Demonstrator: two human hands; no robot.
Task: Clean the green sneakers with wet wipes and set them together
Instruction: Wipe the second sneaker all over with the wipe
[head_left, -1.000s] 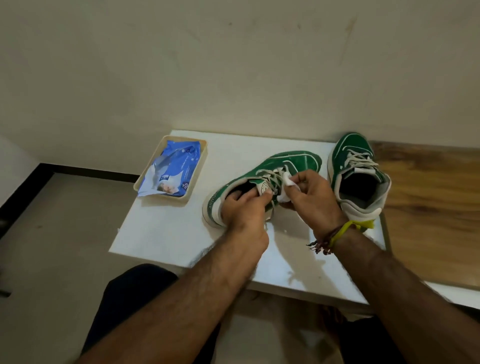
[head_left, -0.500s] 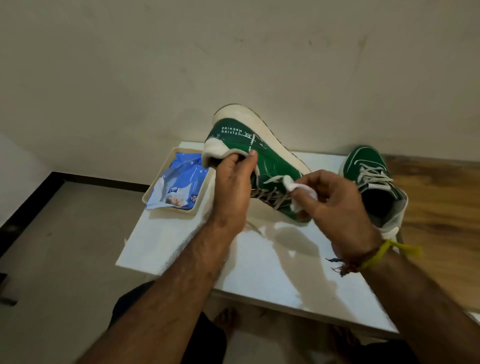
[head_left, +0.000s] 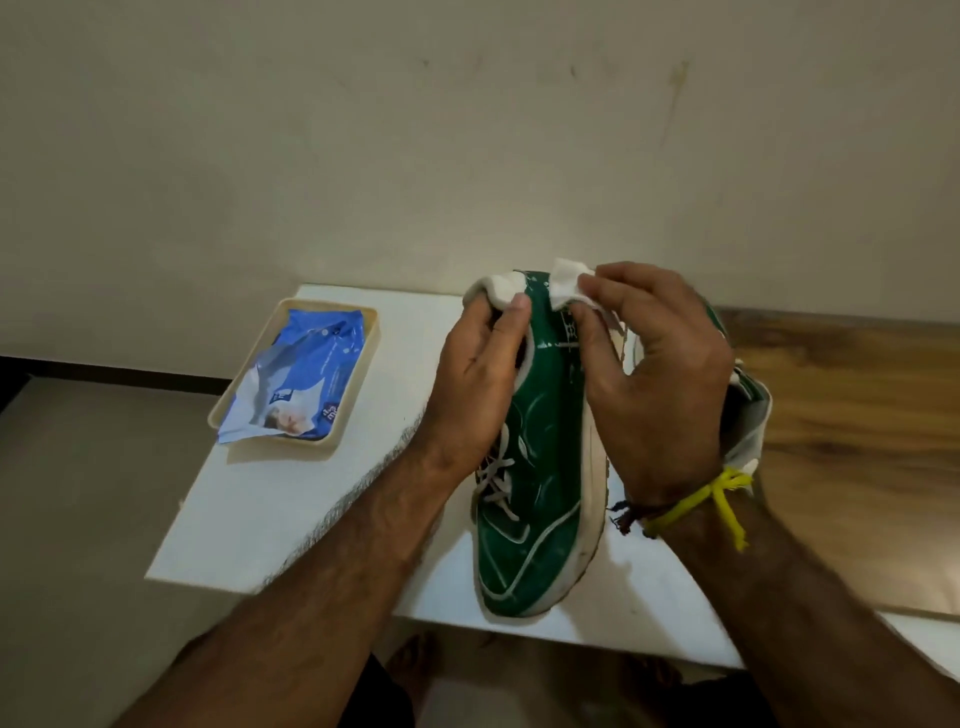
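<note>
Since half a second ago the held sneaker (head_left: 540, 467) has turned: heel now up and away from me, toe pointing down toward the near desk (head_left: 291, 499) edge, green side panel facing me. Both hands have risen to the heel end.

Left hand (head_left: 478, 384): fingers curled into the collar, thumb pressed on the white heel padding; it grips the sneaker and carries it above the desk. Whether the toe touches the surface, I cannot tell.

Right hand (head_left: 660, 374): fingers and thumb pinch a folded white wet wipe (head_left: 566, 283) against the green upper near the heel. Yellow thread (head_left: 717, 499) and a darker band sit on this wrist.

Obstructions: my right hand and wrist cover most of the second sneaker (head_left: 748, 415), which sits on the desk behind, at the right; only its grey-white heel collar and a strip of green show. The held sneaker hides the desk between my hands.

Surroundings: cream tray (head_left: 358, 384) at the desk's far left, holding a crumpled blue wipes pack (head_left: 301, 374), well apart from both sneakers. Wooden surface (head_left: 857, 467) adjoins the desk on the right. Pale wall (head_left: 467, 130) behind; my feet are dimly visible on the floor (head_left: 93, 509) below the desk edge.
</note>
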